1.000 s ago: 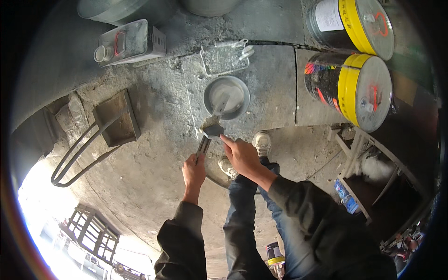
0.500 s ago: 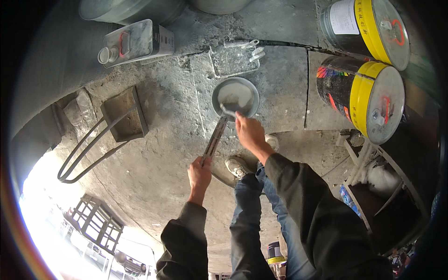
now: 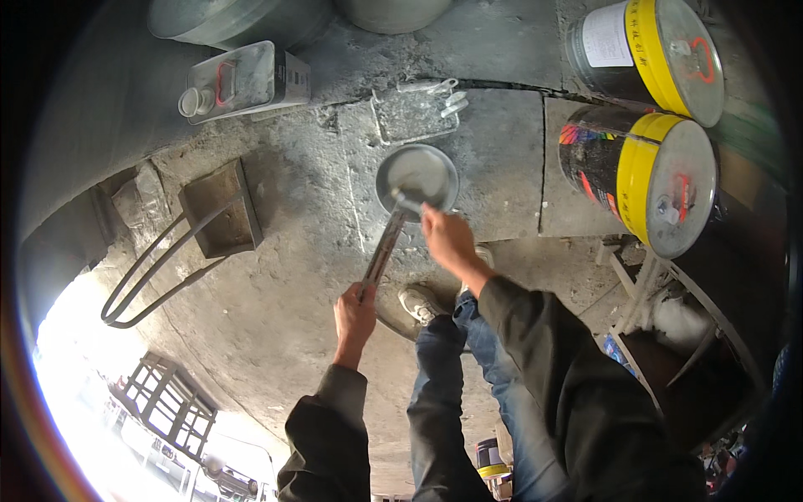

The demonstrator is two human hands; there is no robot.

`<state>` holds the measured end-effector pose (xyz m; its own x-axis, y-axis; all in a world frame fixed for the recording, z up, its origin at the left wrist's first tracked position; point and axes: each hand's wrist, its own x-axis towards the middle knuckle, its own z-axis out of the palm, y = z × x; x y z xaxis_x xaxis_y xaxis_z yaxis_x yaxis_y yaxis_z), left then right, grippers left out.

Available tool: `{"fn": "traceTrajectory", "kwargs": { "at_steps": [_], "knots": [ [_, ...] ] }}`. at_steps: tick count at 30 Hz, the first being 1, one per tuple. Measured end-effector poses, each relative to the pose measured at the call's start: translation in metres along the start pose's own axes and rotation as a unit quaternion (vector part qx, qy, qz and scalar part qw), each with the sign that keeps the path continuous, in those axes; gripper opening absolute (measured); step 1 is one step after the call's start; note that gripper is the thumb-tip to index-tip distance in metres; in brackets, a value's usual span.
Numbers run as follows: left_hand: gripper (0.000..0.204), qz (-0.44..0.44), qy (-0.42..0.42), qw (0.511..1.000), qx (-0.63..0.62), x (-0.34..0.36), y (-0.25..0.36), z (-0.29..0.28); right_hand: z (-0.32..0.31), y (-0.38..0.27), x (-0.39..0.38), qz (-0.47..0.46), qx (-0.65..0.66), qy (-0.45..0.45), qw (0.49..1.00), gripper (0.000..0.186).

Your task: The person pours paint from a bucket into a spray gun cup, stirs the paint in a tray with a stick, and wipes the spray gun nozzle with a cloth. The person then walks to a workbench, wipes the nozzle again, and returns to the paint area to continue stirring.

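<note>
- A metal scoop point(image 3: 221, 209) with long bent bars lies on the floor, well apart from the hands.
- A metal can point(image 3: 242, 79) stands behind it; its side bears print too small to tell.
- The left hand point(image 3: 355, 318) curls snugly around the near end of a slotted metal strip point(image 3: 383, 255), seemingly to steady it.
- The strip slants up to the near rim of a round bowl point(image 3: 382, 176) of pale grey matter, perhaps placed there to catch drips.
- The right hand point(image 3: 450, 243) grips a small, blurred tool point(image 3: 408, 202) at the strip's far end, apparently for close control.
- Two drums point(image 3: 644, 180) have yellow bands with dark characters; the nearer shows rainbow graphics, the farther a white label point(image 3: 606, 38), its print unreadable.
</note>
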<state>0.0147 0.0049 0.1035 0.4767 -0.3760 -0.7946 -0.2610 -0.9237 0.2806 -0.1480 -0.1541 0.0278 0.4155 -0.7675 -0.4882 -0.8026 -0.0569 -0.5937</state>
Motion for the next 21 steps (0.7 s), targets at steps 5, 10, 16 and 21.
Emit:
{"fn": "traceTrajectory", "kwargs": {
  "at_steps": [5,10,16,21],
  "knots": [
    [0.030,0.024,0.008,0.999,0.022,-0.014,0.020,-0.008,-0.011,-0.039,-0.064,-0.064,-0.013,-0.031,0.997,0.031],
    [0.030,0.055,-0.006,0.998,0.033,-0.007,0.007,0.001,0.008,0.009,0.006,0.012,-0.040,0.043,0.998,0.032],
    [0.029,0.046,0.019,0.998,0.039,-0.007,0.007,-0.003,-0.002,-0.033,-0.059,-0.053,0.021,-0.012,0.998,0.031],
    [0.023,0.069,0.018,0.996,0.050,-0.011,0.012,-0.012,0.016,0.010,0.010,0.033,-0.029,0.073,0.996,0.030]
  ]
}}
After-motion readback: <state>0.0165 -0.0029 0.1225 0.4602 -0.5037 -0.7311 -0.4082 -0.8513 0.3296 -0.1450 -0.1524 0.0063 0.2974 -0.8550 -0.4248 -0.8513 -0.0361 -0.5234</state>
